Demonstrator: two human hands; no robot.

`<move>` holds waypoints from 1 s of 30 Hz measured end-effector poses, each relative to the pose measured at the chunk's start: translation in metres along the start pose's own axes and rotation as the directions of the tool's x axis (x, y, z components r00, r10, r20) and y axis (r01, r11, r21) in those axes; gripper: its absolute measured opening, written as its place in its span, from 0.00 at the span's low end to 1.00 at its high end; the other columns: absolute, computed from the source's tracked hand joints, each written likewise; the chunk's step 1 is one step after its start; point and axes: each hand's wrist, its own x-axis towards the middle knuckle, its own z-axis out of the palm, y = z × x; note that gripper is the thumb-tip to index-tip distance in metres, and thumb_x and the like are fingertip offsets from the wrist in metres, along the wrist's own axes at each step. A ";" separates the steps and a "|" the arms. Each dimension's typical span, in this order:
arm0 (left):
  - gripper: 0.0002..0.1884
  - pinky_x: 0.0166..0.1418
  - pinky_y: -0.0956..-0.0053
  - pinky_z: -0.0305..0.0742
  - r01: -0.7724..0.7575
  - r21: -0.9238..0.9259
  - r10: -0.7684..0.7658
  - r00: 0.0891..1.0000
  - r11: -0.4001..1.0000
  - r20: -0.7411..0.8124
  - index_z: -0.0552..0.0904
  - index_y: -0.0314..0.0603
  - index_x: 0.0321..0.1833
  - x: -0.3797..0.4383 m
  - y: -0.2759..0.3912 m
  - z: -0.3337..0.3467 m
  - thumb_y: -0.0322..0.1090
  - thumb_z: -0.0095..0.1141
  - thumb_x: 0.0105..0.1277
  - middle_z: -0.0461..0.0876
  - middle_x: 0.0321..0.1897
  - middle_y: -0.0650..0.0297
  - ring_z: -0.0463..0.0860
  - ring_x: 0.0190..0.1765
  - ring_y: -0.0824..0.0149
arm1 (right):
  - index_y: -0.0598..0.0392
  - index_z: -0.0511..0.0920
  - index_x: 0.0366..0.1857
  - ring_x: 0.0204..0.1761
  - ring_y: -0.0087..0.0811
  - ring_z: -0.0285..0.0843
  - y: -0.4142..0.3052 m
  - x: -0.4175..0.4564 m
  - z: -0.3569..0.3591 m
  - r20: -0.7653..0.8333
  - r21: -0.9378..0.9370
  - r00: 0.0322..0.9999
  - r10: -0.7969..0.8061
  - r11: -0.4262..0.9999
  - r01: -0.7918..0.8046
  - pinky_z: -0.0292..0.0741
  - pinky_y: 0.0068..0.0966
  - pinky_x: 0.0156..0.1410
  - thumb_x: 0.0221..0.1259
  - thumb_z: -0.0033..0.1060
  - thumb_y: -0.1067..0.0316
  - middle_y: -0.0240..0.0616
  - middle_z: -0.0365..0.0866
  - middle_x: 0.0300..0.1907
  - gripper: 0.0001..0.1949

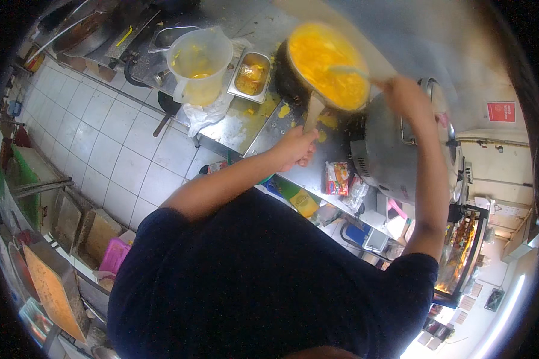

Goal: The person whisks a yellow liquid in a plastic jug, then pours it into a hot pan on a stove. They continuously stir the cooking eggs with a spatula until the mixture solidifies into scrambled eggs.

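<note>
My left hand [298, 148] grips the wide flat handle [313, 112] of a deep, dark-sided pan [292, 74]. The pan is tilted and holds a bright yellow, egg-like mixture [319, 58]. Above its right rim my right hand [406, 98] is closed around a utensil, blurred, whose pale end [343, 69] lies in the mixture. Left of the pan stand a steel container [250, 77] with yellowish contents and a translucent plastic jug [200, 63] with yellow residue.
Yellow spills mark the steel counter [269, 139]. A large metal cooker [386, 152] stands close on the right, with a red-and-white packet [337, 178] near its base. A crumpled white cloth or bag [209, 117] lies under the jug. A black pan's handle [161, 125] juts past the edge.
</note>
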 end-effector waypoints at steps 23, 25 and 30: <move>0.10 0.19 0.78 0.54 -0.009 0.034 0.009 1.000 0.999 0.000 0.65 0.47 0.43 0.000 0.000 -0.001 0.44 0.46 0.70 0.64 0.22 0.68 0.60 0.18 0.75 | 0.56 0.81 0.41 0.46 0.48 0.80 0.002 0.084 0.042 -0.049 0.008 0.992 0.112 0.994 -0.112 0.76 0.41 0.48 0.61 0.46 0.63 0.49 0.81 0.44 0.14; 0.10 0.19 0.78 0.54 -0.011 0.037 0.011 1.000 0.999 0.000 0.65 0.47 0.43 0.000 -0.001 0.000 0.44 0.46 0.70 0.64 0.22 0.68 0.60 0.19 0.75 | 0.58 0.81 0.39 0.44 0.50 0.80 0.008 0.061 0.025 -0.028 -0.041 0.999 0.026 0.999 -0.027 0.75 0.42 0.48 0.60 0.47 0.63 0.51 0.81 0.41 0.13; 0.11 0.19 0.79 0.53 0.002 0.040 -0.001 1.000 0.999 -0.022 0.66 0.47 0.44 -0.004 0.002 0.005 0.44 0.46 0.70 0.63 0.21 0.68 0.59 0.19 0.75 | 0.51 0.81 0.42 0.42 0.51 0.78 0.015 -0.013 0.006 0.095 -0.095 0.992 -0.083 0.991 0.092 0.73 0.42 0.48 0.66 0.41 0.56 0.53 0.80 0.39 0.17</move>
